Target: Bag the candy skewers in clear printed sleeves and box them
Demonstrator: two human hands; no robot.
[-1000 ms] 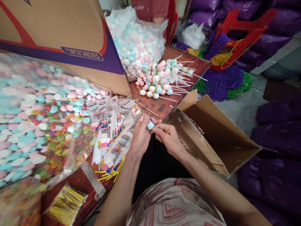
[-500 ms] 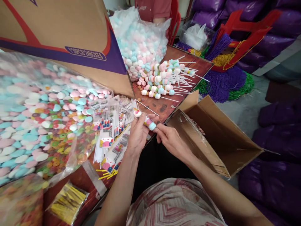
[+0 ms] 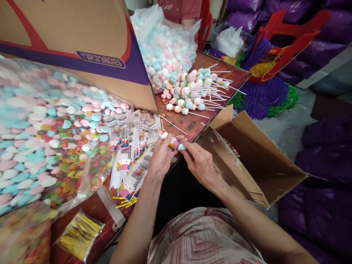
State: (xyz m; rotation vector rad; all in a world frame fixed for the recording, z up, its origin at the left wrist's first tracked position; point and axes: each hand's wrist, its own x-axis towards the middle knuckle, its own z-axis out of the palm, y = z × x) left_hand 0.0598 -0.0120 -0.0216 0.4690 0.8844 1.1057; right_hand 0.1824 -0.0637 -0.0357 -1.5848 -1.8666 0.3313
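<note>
My left hand [image 3: 161, 157] is closed around a marshmallow candy skewer [image 3: 173, 142], which sits in a printed clear sleeve. A white marshmallow shows beyond the thumb, and a light blue one lies at the end nearer my other hand. My right hand [image 3: 198, 158] pinches that blue end with thumb and forefinger. Whether it grips the sleeve, the candy or the stick is hidden by the fingers. Flat printed sleeves [image 3: 129, 154] lie in a pile just left of my left hand. Yellow twist ties [image 3: 125, 202] stick out below them.
Finished-looking skewers [image 3: 189, 91] on white sticks are heaped at the table's far corner. Bags of marshmallows [image 3: 27, 157] and gummy rings [image 3: 71, 168] cover the left. A large carton [image 3: 82, 40] stands behind; an open cardboard box [image 3: 255, 157] is at right. A person's red shirt [image 3: 178, 11] shows opposite.
My right hand has moved up and slightly inward onto the blue end of the skewer, covering more of it. The left hand keeps its hold almost in place.
</note>
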